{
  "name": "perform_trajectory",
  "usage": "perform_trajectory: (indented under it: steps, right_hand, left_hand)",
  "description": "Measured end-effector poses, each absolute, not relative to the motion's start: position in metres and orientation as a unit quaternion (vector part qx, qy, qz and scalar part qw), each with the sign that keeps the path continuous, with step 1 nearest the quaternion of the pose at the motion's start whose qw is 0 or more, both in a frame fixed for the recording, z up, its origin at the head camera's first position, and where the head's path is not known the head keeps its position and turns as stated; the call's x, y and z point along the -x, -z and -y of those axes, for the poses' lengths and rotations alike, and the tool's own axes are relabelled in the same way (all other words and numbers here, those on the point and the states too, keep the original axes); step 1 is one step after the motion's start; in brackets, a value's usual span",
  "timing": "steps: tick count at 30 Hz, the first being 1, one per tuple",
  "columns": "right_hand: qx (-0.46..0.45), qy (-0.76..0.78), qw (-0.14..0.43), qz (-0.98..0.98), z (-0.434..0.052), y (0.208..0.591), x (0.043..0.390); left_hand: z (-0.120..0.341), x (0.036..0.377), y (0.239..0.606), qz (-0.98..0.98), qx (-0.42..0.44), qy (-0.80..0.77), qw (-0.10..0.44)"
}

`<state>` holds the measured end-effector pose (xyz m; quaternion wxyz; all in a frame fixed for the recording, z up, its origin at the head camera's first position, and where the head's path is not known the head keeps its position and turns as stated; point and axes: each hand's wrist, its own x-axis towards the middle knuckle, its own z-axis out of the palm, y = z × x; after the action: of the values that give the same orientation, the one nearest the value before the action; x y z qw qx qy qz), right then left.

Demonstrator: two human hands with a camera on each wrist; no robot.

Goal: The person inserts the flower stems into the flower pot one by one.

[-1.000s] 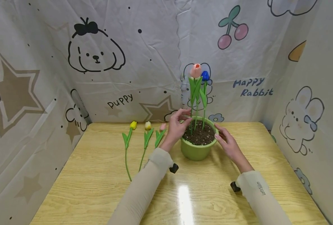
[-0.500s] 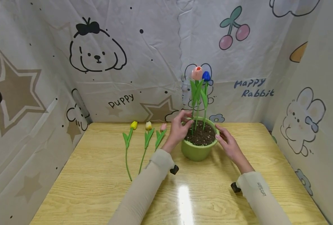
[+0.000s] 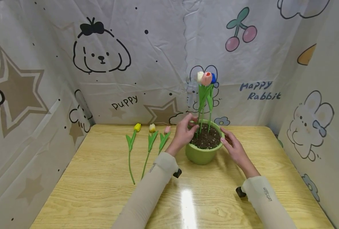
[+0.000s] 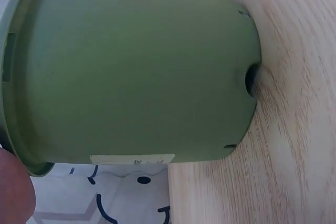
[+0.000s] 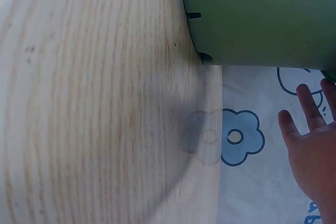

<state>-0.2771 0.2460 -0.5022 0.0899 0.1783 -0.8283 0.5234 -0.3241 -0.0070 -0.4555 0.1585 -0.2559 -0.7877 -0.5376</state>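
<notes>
In the head view, my left hand (image 3: 184,131) is at the left rim of a green flowerpot (image 3: 200,156) of dark soil. Its thumb and fingers pinch the stem of a pink tulip (image 3: 206,79), whose lower end is in the soil. A white tulip (image 3: 200,76) and a blue tulip (image 3: 213,78) stand upright behind it, partly covered. My right hand (image 3: 234,147) rests against the pot's right rim. Its fingers look straight and spread in the right wrist view. The left wrist view shows mostly the pot's side (image 4: 136,72) and one fingertip at the rim.
Left of the pot, a yellow tulip (image 3: 137,128), a yellow-white tulip (image 3: 152,128) and a pale pink tulip (image 3: 167,129) lie on the wooden table (image 3: 95,184). The left forearm covers some of their stems. A printed cloth (image 3: 158,57) hangs behind and at both sides.
The pink tulip's head has tilted right and slightly down, now overlapping the blue one, and the white tulip's head has come into sight. The right hand stays at the rim.
</notes>
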Motion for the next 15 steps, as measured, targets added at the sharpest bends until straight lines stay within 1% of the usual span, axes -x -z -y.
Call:
perform_trajectory:
  steps: [6,15]
  right_hand:
    - [-0.171,-0.515,0.086,0.836,-0.2457,0.5008,0.2777]
    - [-0.167,-0.520,0.085,0.833,-0.2463,0.5021,0.2771]
  left_hand:
    - [0.0076,0.3244,0.4561,0.821,0.260,0.477,0.175]
    - [0.0092,0.3237,0.4552,0.834,0.266,0.456,0.161]
